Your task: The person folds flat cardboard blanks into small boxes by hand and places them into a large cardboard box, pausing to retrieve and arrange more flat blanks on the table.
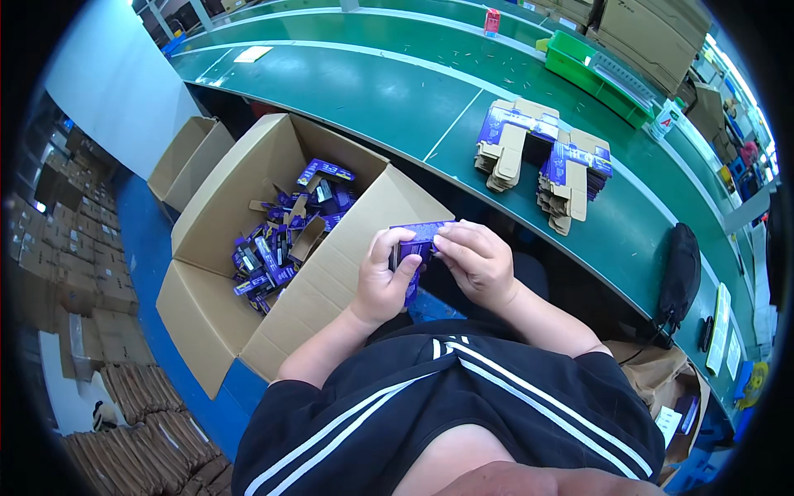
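Head view | left fingers (381,245) gripping purple box (424,232) | right fingers (465,241) pinching its right end | open carton (351,244) nearby

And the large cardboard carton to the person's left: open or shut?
Open. The carton has its flaps spread outward, with purple boxes visible inside.

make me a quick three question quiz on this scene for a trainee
1. True or false: the left hand and right hand both touch a small purple cardboard box.
2. The open brown cardboard carton contains: A) white plastic bottles; B) a jumble of purple cardboard boxes; C) red metal cans.
3. Fill in: stacked purple-and-brown cardboard pieces lie on the ____ tabletop.

Key: 1 true; 2 B; 3 green.
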The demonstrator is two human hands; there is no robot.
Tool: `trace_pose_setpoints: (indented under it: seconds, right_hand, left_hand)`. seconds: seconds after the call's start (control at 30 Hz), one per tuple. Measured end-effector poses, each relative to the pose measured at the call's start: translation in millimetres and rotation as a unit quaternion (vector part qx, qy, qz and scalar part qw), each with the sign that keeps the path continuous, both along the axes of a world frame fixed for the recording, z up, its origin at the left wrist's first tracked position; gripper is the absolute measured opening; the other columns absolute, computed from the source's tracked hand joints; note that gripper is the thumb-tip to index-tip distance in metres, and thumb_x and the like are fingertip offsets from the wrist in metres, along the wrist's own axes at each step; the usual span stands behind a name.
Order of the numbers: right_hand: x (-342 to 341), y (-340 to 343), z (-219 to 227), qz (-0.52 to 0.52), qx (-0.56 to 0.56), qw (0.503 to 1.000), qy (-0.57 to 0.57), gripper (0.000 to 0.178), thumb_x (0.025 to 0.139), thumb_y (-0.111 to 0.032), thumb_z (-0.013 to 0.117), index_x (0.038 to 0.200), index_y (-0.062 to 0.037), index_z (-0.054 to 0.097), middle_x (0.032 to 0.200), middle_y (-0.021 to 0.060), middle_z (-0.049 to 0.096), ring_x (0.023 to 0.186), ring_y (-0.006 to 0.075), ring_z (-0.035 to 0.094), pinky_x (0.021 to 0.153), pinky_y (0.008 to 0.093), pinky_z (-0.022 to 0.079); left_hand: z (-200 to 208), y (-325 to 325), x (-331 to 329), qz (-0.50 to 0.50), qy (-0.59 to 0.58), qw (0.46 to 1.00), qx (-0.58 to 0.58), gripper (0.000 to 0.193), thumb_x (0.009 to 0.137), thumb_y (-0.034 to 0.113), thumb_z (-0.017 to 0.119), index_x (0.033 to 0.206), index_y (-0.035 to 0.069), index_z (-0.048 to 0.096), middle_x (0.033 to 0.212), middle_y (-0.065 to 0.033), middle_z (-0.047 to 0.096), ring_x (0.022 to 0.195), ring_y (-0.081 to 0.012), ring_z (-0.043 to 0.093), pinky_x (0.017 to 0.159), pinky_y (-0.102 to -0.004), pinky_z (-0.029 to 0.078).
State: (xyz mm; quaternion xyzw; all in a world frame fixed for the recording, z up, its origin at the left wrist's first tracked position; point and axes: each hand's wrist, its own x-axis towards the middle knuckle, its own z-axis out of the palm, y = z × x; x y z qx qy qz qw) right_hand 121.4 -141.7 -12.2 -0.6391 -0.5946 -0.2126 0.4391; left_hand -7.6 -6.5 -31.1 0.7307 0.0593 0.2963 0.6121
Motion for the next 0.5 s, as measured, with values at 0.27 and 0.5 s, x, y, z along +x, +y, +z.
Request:
trace_pose_setpoints:
  seconds: [0.27,0.5]
  right_hand:
    - [12.9,1.7,3.7,0.083,-0.056,0.959,0.265,0.011,0.080,-0.005,0.071,0.091,-0.0022,0.069,0.097,0.0080,0.066,0.088,0.0219,0.063,0.078,0.0312,0.052]
    - [132.6,15.4,53.6,-0.169,-0.168,0.956,0.169,0.016,0.086,-0.016,0.064,0.096,-0.0055,0.070,0.108,0.0132,0.063,0.098,0.0293,0.059,0.086,0.0364,0.048]
  left_hand:
    - [2.4,11.5,-0.4,0.017,-0.044,0.958,0.283,0.033,0.089,0.018,0.065,0.119,0.009,0.052,0.111,-0.0160,0.050,0.087,-0.0267,0.057,0.076,-0.0331,0.049]
    - [-12.9,80.2,-0.4,0.116,-0.080,0.946,-0.291,0.052,0.098,0.040,0.051,0.132,0.005,0.035,0.118,-0.0197,0.052,0.090,-0.0268,0.065,0.076,-0.0318,0.056]
